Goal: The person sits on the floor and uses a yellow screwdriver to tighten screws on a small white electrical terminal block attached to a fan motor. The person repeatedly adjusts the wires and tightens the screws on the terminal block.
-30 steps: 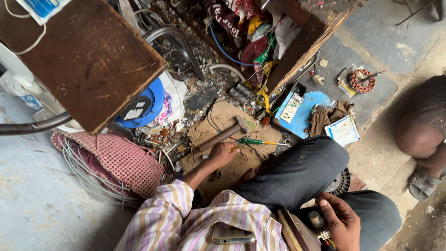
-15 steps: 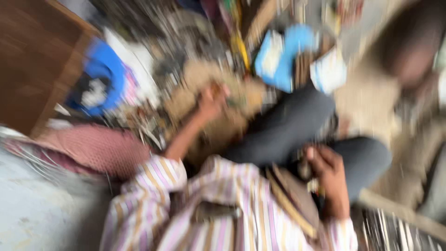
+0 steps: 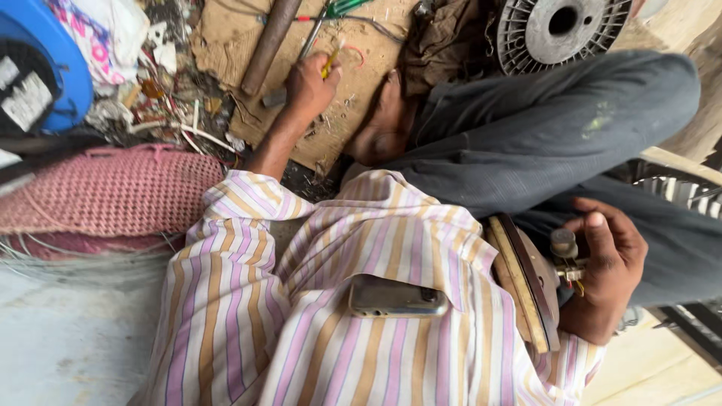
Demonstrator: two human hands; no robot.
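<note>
Change: against the view a second ago, the camera sits closer and lower; the left hand (image 3: 308, 79) now closes on a small yellow-handled tool (image 3: 329, 64) that it was only reaching toward, so the pick-up looks made.
Left hand fingers: curled and pinching the yellow-handled tool, low over the cardboard sheet (image 3: 353, 90) on the floor.
Right hand (image 3: 605, 267): as before at the lap, fingers wrapped round a flat brown iron-like appliance (image 3: 526, 286) stood on edge, thumb by its knob and exposed terminals (image 3: 565, 256).
Around: a hammer handle (image 3: 267, 45) and a green-handled screwdriver (image 3: 331, 11) lie just beside the left hand; a grey finned motor part (image 3: 556, 30) sits beyond the knee; a phone (image 3: 395, 297) lies in the shirt pocket.
In the way: a pink woven basket (image 3: 105, 192), loose wire and scrap crowd the left side.
</note>
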